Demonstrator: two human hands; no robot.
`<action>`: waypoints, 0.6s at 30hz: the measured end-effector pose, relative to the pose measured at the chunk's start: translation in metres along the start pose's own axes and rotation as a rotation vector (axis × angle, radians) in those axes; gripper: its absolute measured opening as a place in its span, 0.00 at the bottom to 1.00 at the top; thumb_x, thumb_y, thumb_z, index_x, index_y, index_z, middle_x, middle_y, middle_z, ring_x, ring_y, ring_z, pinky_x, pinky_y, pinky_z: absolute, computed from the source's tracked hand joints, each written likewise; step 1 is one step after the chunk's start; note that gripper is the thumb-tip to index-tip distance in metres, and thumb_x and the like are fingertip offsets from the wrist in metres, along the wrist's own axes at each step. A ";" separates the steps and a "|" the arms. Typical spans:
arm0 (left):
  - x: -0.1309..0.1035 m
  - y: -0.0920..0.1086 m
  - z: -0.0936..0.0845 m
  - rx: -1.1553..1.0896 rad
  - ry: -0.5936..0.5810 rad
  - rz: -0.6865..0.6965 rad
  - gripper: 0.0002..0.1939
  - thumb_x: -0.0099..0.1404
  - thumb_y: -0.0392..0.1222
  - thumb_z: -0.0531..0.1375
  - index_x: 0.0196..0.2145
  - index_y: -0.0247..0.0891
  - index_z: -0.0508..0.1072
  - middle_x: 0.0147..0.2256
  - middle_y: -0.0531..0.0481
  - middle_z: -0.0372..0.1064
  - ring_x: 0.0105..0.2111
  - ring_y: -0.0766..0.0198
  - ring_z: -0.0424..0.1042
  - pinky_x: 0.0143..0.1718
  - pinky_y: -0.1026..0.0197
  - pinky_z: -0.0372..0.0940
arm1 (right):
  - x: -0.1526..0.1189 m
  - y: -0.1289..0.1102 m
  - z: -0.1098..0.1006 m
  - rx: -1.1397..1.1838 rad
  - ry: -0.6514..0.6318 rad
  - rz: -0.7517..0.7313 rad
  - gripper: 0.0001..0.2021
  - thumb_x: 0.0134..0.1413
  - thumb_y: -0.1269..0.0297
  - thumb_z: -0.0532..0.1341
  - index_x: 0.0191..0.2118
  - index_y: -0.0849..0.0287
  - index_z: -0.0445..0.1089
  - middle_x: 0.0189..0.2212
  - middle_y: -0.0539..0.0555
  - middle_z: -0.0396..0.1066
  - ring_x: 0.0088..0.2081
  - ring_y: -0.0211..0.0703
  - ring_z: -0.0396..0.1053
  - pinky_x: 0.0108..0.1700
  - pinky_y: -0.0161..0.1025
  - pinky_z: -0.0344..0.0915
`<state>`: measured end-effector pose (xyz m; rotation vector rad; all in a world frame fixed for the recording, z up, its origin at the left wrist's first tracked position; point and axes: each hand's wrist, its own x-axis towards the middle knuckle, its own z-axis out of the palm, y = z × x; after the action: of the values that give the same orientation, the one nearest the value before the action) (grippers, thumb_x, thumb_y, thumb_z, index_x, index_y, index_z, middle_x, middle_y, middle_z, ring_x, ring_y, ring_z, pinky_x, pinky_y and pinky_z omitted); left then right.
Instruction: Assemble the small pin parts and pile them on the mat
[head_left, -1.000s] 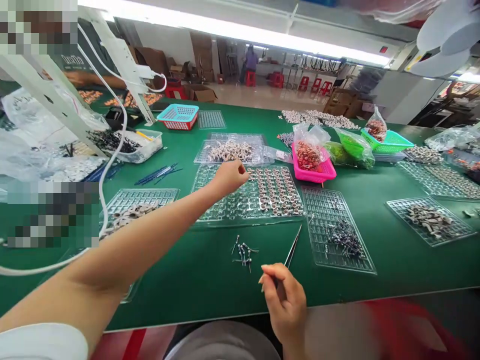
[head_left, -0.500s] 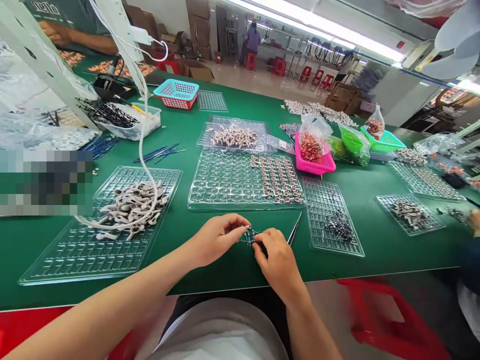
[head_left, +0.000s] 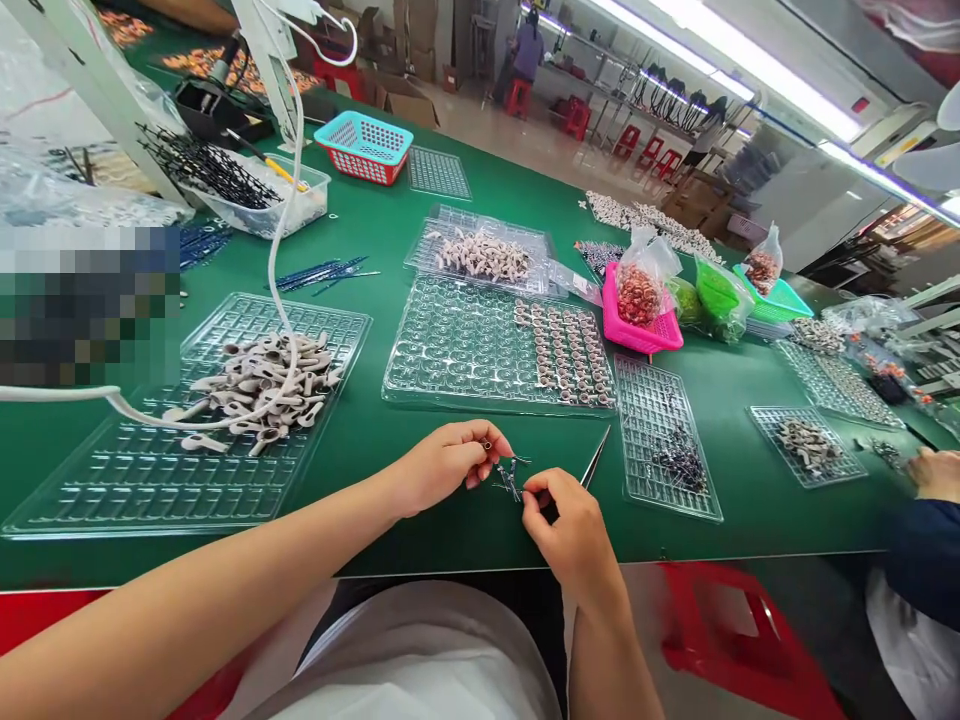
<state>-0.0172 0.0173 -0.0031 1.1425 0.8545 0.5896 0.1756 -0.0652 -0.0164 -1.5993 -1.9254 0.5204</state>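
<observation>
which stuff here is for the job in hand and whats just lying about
Likely in the job:
left hand, with a small round-ended part
right hand, at the small wired parts
part-filled tray
tweezers, probably

Apparently just lying about:
pink basket
blue basket
dark blue strips

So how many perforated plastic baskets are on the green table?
4: a blue basket nested in a red basket at the back left, a pink basket right of centre, and a turquoise basket farther right. Others could be nested out of sight.
</observation>
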 end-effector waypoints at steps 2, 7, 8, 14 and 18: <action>0.000 -0.001 -0.001 0.011 -0.011 -0.008 0.11 0.53 0.35 0.51 0.31 0.36 0.72 0.21 0.55 0.60 0.21 0.67 0.60 0.22 0.64 0.56 | -0.003 0.001 -0.002 0.014 -0.004 0.015 0.07 0.57 0.73 0.56 0.35 0.56 0.69 0.29 0.50 0.72 0.32 0.40 0.69 0.35 0.36 0.66; -0.005 0.001 0.003 0.246 -0.042 0.053 0.12 0.59 0.38 0.50 0.33 0.38 0.73 0.22 0.54 0.59 0.24 0.63 0.61 0.24 0.63 0.57 | -0.010 0.004 -0.006 0.083 -0.045 0.091 0.07 0.58 0.71 0.57 0.37 0.56 0.72 0.29 0.49 0.73 0.30 0.38 0.70 0.32 0.33 0.66; -0.007 0.001 0.005 0.365 -0.043 0.104 0.12 0.61 0.38 0.50 0.34 0.38 0.73 0.25 0.52 0.63 0.27 0.62 0.64 0.27 0.62 0.60 | -0.011 0.004 -0.006 0.097 -0.046 0.099 0.07 0.58 0.71 0.57 0.37 0.56 0.72 0.29 0.49 0.73 0.29 0.38 0.70 0.32 0.33 0.66; -0.012 -0.014 0.015 1.008 -0.134 0.403 0.14 0.66 0.35 0.53 0.46 0.39 0.74 0.36 0.47 0.68 0.33 0.60 0.69 0.32 0.61 0.61 | -0.013 0.006 -0.005 0.159 -0.031 0.118 0.07 0.58 0.71 0.57 0.37 0.56 0.72 0.29 0.49 0.74 0.30 0.37 0.70 0.32 0.33 0.66; -0.009 -0.021 0.016 1.163 -0.146 0.442 0.13 0.68 0.33 0.52 0.42 0.40 0.75 0.34 0.48 0.67 0.32 0.61 0.69 0.29 0.62 0.59 | -0.015 0.005 -0.005 0.150 -0.013 0.130 0.07 0.58 0.71 0.56 0.38 0.56 0.71 0.30 0.49 0.73 0.30 0.38 0.70 0.33 0.34 0.66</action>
<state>-0.0093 -0.0051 -0.0173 2.4412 0.8142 0.3192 0.1847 -0.0796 -0.0182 -1.6337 -1.7548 0.7129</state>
